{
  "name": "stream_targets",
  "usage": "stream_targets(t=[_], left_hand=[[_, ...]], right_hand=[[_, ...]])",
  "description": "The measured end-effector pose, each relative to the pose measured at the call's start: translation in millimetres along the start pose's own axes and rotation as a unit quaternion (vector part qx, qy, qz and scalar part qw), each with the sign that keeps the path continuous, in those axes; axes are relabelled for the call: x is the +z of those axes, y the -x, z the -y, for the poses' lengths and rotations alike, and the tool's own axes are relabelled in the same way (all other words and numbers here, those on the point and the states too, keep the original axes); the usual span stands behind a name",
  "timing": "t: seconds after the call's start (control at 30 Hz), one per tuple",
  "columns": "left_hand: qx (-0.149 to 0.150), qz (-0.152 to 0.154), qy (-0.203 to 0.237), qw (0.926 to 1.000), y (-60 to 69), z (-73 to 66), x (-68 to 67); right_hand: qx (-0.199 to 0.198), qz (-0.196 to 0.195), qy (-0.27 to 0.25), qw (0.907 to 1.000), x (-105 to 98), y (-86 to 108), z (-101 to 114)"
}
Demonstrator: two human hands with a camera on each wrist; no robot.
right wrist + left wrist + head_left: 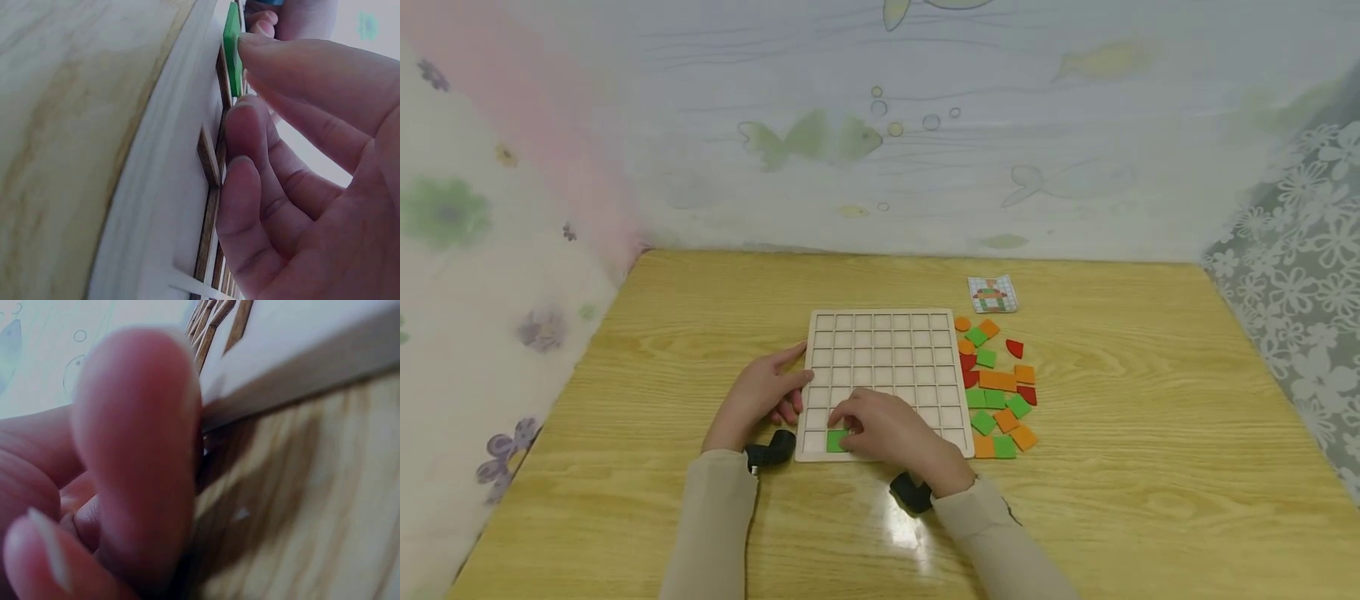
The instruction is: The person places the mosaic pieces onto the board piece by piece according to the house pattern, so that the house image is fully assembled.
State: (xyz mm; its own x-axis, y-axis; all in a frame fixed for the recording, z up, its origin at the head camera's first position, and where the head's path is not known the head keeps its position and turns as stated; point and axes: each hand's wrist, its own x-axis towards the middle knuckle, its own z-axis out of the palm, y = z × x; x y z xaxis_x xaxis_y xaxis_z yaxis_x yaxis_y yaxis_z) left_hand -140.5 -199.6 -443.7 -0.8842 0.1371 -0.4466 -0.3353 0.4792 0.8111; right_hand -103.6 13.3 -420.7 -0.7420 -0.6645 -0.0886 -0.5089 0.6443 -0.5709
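A pale wooden grid board [842, 339] lies on the table, its square cells mostly bare. My left hand [763, 387] rests against its left edge, the thumb touching the rim and the index finger stretched along the side. In the left wrist view, fingertips [137, 394] cover much of the board's side. Over the lower rows, my right hand [887, 429] pinches a green square tile [836, 441] at a cell of the bottom row. The right wrist view shows the thumb on that green tile [232, 50], which sticks up above the dividers; the index fingertip is partly hidden.
Loose orange, green and red tiles [997, 381] lie close along the board's right edge. Behind them is a small card [992, 294] with a coloured grid picture. A painted wall [925, 192] borders the table's far side. Black wrist devices [771, 450] hang below both hands.
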Motion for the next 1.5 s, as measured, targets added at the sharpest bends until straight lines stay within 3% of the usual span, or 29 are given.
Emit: stream_targets(t=[0.27, 0.5, 0.73, 1.0, 1.33, 1.5], left_hand=[[-0.003, 0.0, 0.012, 0.9999, 2.1, 4.7, 3.3], [0.001, -0.006, 0.026, 0.9996, 2.6, 6.2, 4.3], [0.017, -0.012, -0.021, 0.9996, 1.6, 4.3, 3.4], [0.016, -0.011, -0.006, 0.9998, 2.3, 2.1, 1.0], [0.007, -0.009, 0.019, 0.9997, 2.8, 0.3, 1.6], [0.009, -0.01, 0.017, 0.9998, 4.0, -0.6, 1.2]], right_hand=[[0.016, 0.01, -0.054, 0.9983, -5, 2.8, -6], [0.041, -0.002, -0.071, 0.9966, -12, 7.2, -18], [0.073, -0.017, -0.106, 0.9916, -18, 11.9, -38], [0.086, -0.034, -0.101, 0.9905, -28, 14.1, -54], [0.137, -0.066, -0.144, 0.9777, -44, 27.4, -73], [0.136, -0.063, -0.184, 0.9713, -53, 32.9, -81]])
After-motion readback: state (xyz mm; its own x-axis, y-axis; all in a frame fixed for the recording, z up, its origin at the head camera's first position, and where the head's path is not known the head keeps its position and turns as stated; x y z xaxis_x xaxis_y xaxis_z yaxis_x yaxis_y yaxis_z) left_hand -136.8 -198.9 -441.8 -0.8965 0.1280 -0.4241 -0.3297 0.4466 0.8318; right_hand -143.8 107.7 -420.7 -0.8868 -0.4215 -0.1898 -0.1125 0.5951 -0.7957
